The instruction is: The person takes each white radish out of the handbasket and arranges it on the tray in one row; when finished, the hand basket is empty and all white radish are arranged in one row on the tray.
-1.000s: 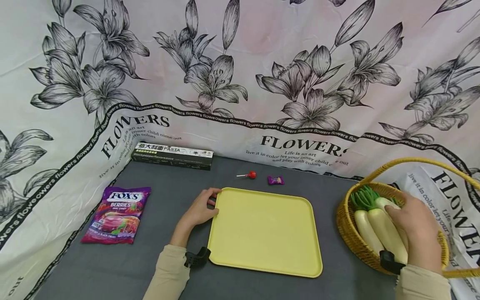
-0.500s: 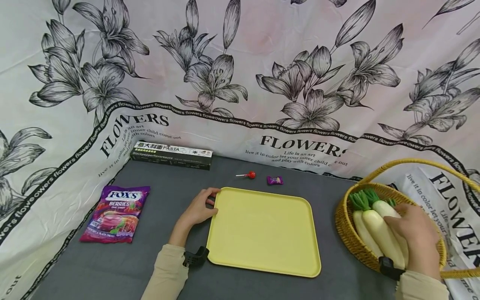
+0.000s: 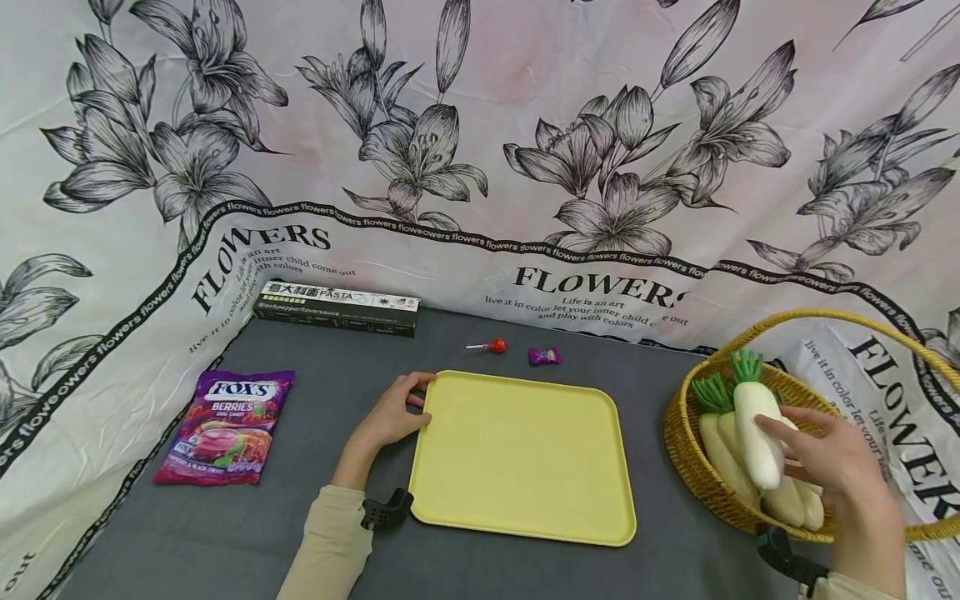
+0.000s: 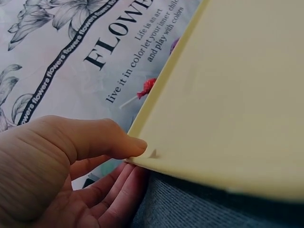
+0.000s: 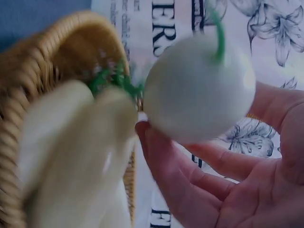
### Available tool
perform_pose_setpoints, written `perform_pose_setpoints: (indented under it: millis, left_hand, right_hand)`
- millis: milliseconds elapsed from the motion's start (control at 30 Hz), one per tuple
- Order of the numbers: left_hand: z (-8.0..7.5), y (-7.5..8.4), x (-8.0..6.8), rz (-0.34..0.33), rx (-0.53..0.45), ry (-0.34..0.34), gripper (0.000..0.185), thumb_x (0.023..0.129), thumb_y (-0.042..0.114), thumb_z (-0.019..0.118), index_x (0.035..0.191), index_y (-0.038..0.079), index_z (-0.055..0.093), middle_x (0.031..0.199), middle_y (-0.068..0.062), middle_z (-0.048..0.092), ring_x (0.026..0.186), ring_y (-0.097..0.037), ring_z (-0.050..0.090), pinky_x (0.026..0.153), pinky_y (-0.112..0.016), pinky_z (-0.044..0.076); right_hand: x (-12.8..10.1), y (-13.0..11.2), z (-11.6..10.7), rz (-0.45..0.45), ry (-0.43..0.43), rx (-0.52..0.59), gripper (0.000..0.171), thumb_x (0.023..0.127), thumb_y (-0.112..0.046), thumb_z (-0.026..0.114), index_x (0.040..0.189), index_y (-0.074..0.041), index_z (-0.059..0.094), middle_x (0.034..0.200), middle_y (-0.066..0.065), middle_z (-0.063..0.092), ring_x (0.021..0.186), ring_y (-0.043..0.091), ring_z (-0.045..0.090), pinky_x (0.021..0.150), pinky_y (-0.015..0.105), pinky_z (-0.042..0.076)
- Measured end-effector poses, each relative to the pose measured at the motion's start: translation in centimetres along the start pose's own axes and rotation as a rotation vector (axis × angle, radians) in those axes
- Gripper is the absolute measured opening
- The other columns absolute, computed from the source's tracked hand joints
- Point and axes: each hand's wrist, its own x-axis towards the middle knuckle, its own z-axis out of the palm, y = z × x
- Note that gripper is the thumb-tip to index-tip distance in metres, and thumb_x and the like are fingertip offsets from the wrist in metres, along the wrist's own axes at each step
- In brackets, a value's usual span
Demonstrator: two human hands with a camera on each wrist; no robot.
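My right hand (image 3: 832,454) grips a white radish (image 3: 754,430) with a green top and holds it raised above the wicker basket (image 3: 693,471) at the right. In the right wrist view the radish (image 5: 198,90) rests against my curled fingers (image 5: 175,183), with other radishes (image 5: 76,152) lying in the basket (image 5: 28,76) below. My left hand (image 3: 390,414) pinches the near-left edge of the yellow tray (image 3: 525,454). The left wrist view shows its thumb (image 4: 102,137) on top of the tray rim (image 4: 156,156) and fingers beneath it.
A purple FOX'S candy bag (image 3: 225,425) lies at the left. A dark pasta box (image 3: 333,307) sits against the back cloth. A red lollipop (image 3: 495,345) and a purple wrapped candy (image 3: 543,356) lie just behind the tray. Flower-printed cloth surrounds the grey table.
My right hand has closed on one radish and lifted it up out of the basket. The left hand has stayed on the tray edge.
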Motion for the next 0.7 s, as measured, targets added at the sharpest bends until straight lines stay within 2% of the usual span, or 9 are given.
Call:
perform_pose_setpoints:
  millis: [33,100,200,267,400,567,700]
  left_hand:
    - [0.0,0.0,0.0,-0.002,-0.001,-0.003,0.057,0.083,-0.005,0.068,0.138,0.003,0.053,0.118,-0.015,0.050,0.100,-0.031,0.059,0.085,-0.045,0.052]
    - [-0.1,0.0,0.0,-0.007,-0.005,-0.011,0.058,0.084,-0.005,0.068,0.138,0.003,0.053,0.120,-0.016,0.050,0.101,-0.031,0.059,0.087,-0.046,0.052]
    - [-0.3,0.0,0.0,-0.006,0.001,-0.020,0.057,0.084,-0.004,0.068,0.139,0.003,0.052,0.122,-0.016,0.051,0.103,-0.032,0.059,0.088,-0.046,0.051]
    - [-0.3,0.1,0.0,-0.008,0.004,-0.024,0.058,0.084,-0.004,0.068,0.139,0.003,0.052,0.122,-0.017,0.051,0.104,-0.032,0.059,0.088,-0.046,0.051]
    - [-0.4,0.2,-0.1,-0.016,0.009,-0.028,0.059,0.085,-0.003,0.069,0.140,0.003,0.052,0.123,-0.017,0.052,0.105,-0.032,0.059,0.088,-0.045,0.052]
    - [-0.4,0.1,0.0,-0.016,0.020,-0.030,0.059,0.085,-0.003,0.069,0.141,0.004,0.052,0.124,-0.017,0.052,0.105,-0.031,0.059,0.088,-0.044,0.052]
    - [-0.4,0.2,0.0,-0.013,0.020,-0.027,0.059,0.084,-0.003,0.069,0.140,0.004,0.053,0.123,-0.016,0.052,0.104,-0.031,0.060,0.087,-0.044,0.052]
  right_hand:
    - [-0.1,0.0,0.3,0.003,-0.015,0.040,0.092,0.096,-0.050,0.057,0.152,0.012,0.018,0.135,0.042,0.033,0.076,0.006,0.064,0.073,0.034,0.060]
    - [-0.4,-0.1,1.2,0.011,-0.040,0.116,0.094,0.096,-0.049,0.059,0.153,0.011,0.014,0.117,0.027,0.053,0.074,0.004,0.066,0.073,0.034,0.060]
    - [-0.8,-0.6,2.8,0.017,-0.065,0.223,0.094,0.096,-0.044,0.061,0.155,0.008,0.009,0.103,0.006,0.059,0.075,0.006,0.068,0.072,0.033,0.060]
    - [-1.2,-1.0,4.2,0.002,-0.077,0.264,0.094,0.096,-0.042,0.061,0.155,0.007,0.007,0.105,0.005,0.058,0.075,0.006,0.068,0.072,0.033,0.060]
    - [-2.0,-2.2,7.7,-0.079,-0.093,0.300,0.090,0.097,-0.035,0.062,0.155,0.007,0.008,0.116,0.012,0.057,0.078,0.006,0.067,0.072,0.032,0.060]
    - [-2.3,-4.1,12.7,-0.146,-0.129,0.321,0.075,0.098,-0.028,0.061,0.153,0.007,0.022,0.125,0.021,0.055,0.085,0.010,0.067,0.074,0.034,0.059]
    - [-2.5,-5.6,16.6,-0.174,-0.159,0.350,0.067,0.097,-0.023,0.063,0.149,0.004,0.032,0.130,0.028,0.052,0.095,0.020,0.066,0.077,0.036,0.059]
